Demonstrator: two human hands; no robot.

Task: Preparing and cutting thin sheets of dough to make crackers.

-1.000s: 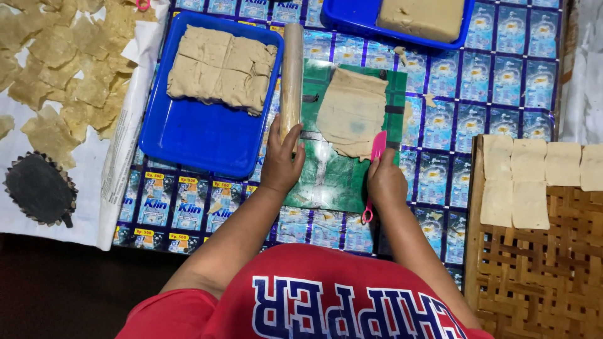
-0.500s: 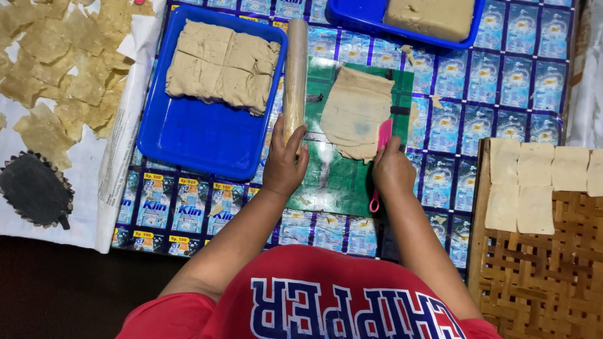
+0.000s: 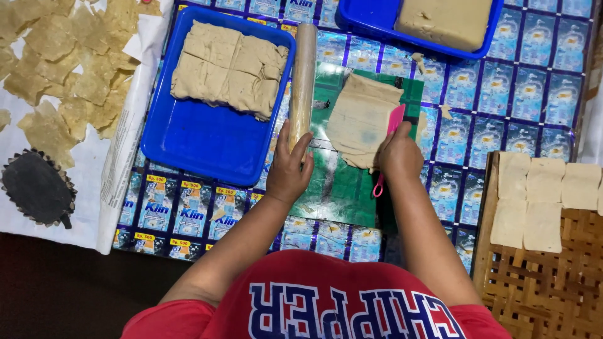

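My left hand (image 3: 289, 169) grips the near end of a long wooden rolling pin (image 3: 303, 78) that lies along the left edge of a green board (image 3: 333, 182). A thin, flat sheet of beige dough (image 3: 358, 119) rests on that board. My right hand (image 3: 400, 157) holds a pink plastic scraper (image 3: 392, 129) with its blade against the sheet's right edge. To the left, a blue tray (image 3: 207, 138) carries a slab of dough portions (image 3: 229, 69).
A second blue tray (image 3: 377, 28) with a dough block stands at the top. Cut dough squares (image 3: 540, 194) lie on a woven bamboo tray (image 3: 553, 282) at right. Several thin pieces (image 3: 63, 69) and a dark round brush (image 3: 34, 188) lie on white paper at left.
My right hand has carried the pink scraper up from the board's near part to the dough sheet's right edge. The left hand stays on the rolling pin.
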